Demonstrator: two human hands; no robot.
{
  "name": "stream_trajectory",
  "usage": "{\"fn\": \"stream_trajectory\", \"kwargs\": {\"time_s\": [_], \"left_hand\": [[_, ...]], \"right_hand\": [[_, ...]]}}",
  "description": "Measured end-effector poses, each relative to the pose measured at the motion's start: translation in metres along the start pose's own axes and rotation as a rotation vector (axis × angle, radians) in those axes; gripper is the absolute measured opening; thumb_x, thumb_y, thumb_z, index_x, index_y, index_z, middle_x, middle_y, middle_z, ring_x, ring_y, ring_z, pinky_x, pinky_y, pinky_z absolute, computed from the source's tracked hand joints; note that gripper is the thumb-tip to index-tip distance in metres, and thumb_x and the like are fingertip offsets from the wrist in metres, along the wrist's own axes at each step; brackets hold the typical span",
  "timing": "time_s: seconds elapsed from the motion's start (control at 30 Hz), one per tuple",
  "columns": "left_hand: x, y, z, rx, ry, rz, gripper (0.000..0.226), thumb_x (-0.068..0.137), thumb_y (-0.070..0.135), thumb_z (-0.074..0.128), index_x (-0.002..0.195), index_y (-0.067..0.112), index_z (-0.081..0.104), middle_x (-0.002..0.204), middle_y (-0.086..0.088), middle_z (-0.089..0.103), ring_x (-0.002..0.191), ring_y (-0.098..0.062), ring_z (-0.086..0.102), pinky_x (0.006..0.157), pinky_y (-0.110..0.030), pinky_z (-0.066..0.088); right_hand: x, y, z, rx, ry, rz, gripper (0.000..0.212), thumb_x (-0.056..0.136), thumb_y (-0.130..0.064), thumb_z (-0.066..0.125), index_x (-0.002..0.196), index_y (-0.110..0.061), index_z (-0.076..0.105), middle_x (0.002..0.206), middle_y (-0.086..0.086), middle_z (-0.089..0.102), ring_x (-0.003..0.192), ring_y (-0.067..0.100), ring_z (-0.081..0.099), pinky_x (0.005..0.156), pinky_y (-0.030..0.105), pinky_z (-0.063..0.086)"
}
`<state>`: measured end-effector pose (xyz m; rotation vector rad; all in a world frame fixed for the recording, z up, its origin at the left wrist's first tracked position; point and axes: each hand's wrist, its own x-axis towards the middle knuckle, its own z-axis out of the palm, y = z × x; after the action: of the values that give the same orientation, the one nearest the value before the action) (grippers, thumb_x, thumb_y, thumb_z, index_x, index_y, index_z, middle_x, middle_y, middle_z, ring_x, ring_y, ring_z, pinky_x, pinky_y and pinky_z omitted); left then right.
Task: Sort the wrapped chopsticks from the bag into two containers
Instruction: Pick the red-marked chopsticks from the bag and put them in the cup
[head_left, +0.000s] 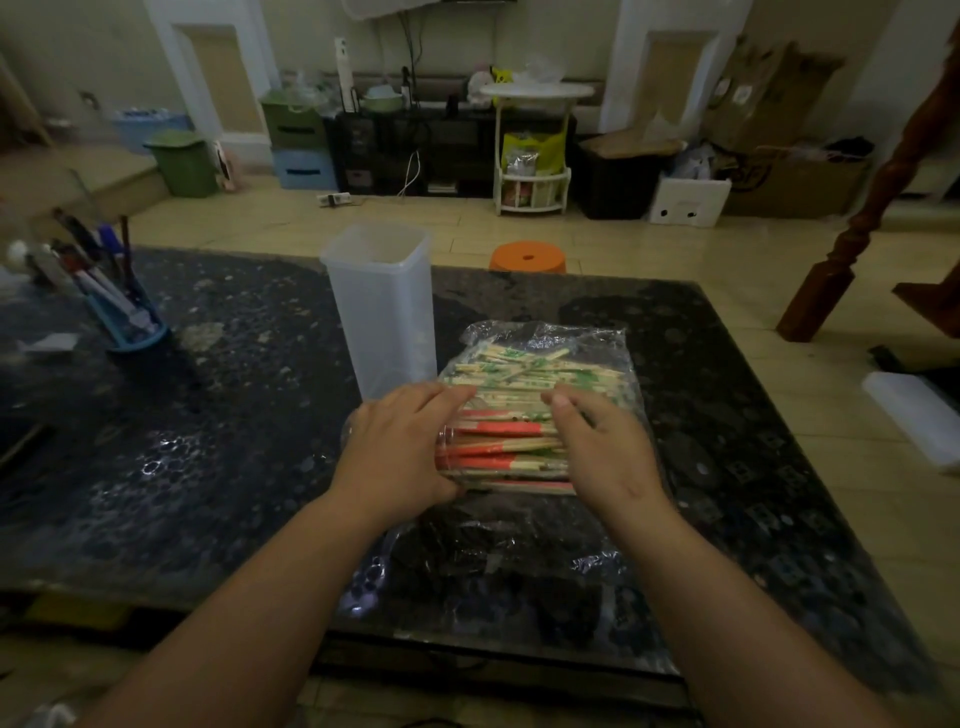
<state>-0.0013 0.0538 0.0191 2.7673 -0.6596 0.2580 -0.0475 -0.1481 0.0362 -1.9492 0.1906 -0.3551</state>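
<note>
One clear plastic bag of wrapped chopsticks (540, 358), one translucent plastic container (382, 312), left hand (400, 452) gripping bag, right hand (602, 457) pressing it.

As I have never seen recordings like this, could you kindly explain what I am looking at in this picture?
There is no machine here: a person works with bare hands, and the single picture comes from a wide-angle camera worn on the head, looking forward and down. On the dark speckled table lies a clear bag full of wrapped chopsticks, some with green print, some with red. The left hand holds the bag's left side, thumb on the near edge; the right hand rests on its right side, fingers hidden. Behind the bag stands a tall translucent container, open at the top. A blue pen holder sits far left, and an orange stool stands beyond the table.
</note>
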Motion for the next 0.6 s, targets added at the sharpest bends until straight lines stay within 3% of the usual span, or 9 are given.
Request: {"fn": "stream_trajectory", "kwargs": {"time_s": [0.07,0.2,0.3,0.4,0.5,0.6], "left_hand": [[-0.0003,0.0005,-0.0009,-0.005,-0.013,-0.013,0.101,0.064,0.051,0.082,0.151,0.039,0.032,0.146,0.008,0.043,0.133,-0.017,0.040,0.110,-0.046,0.032],[0.0012,0.0014,-0.0029,-0.012,-0.004,-0.016,0.102,0.062,0.054,0.081,0.151,0.039,0.031,0.145,0.009,0.044,0.132,-0.016,0.041,0.111,-0.047,0.033],[-0.0003,0.0042,-0.0023,0.012,-0.005,-0.019,0.101,0.064,0.053,0.081,0.151,0.040,0.031,0.145,0.010,0.042,0.132,-0.015,0.039,0.111,-0.044,0.029],[-0.0016,0.0023,-0.0026,0.022,-0.002,-0.032,0.100,0.064,0.050,0.081,0.150,0.040,0.032,0.145,0.010,0.044,0.132,-0.016,0.041,0.110,-0.045,0.031],[-0.0003,0.0001,-0.0058,0.021,0.021,-0.077,0.099,0.065,0.050,0.081,0.150,0.040,0.033,0.143,0.008,0.047,0.130,-0.017,0.044,0.108,-0.046,0.035],[0.0005,-0.0007,-0.0100,-0.025,0.048,-0.158,0.099,0.064,0.053,0.084,0.149,0.041,0.033,0.140,0.009,0.049,0.128,-0.018,0.044,0.107,-0.044,0.034]], "right_hand": [[-0.0008,-0.0018,0.0004,0.071,0.046,0.023,0.026,0.102,-0.029,0.049,0.112,-0.019,0.070,0.105,-0.013,0.063,0.096,-0.001,0.055,0.077,0.009,0.038],[-0.0010,-0.0048,0.0001,0.077,0.139,0.050,0.021,0.099,-0.030,0.050,0.113,-0.028,0.065,0.111,-0.011,0.063,0.103,0.008,0.058,0.083,0.026,0.046],[-0.0017,-0.0041,-0.0014,-0.009,-0.047,0.048,0.026,0.101,-0.027,0.050,0.121,-0.026,0.066,0.112,-0.013,0.063,0.105,0.006,0.056,0.078,0.018,0.041],[-0.0027,-0.0049,-0.0053,0.005,-0.120,0.081,0.037,0.103,-0.036,0.045,0.137,-0.027,0.056,0.129,-0.015,0.053,0.118,0.002,0.045,0.091,0.020,0.033],[-0.0018,-0.0071,-0.0072,0.083,-0.056,0.115,0.045,0.103,-0.046,0.036,0.145,-0.031,0.046,0.142,-0.018,0.043,0.130,0.002,0.038,0.102,0.023,0.028],[-0.0006,-0.0074,-0.0089,0.104,0.046,0.161,0.040,0.103,-0.042,0.037,0.136,-0.028,0.054,0.137,-0.007,0.055,0.125,0.014,0.050,0.102,0.032,0.039]]}}
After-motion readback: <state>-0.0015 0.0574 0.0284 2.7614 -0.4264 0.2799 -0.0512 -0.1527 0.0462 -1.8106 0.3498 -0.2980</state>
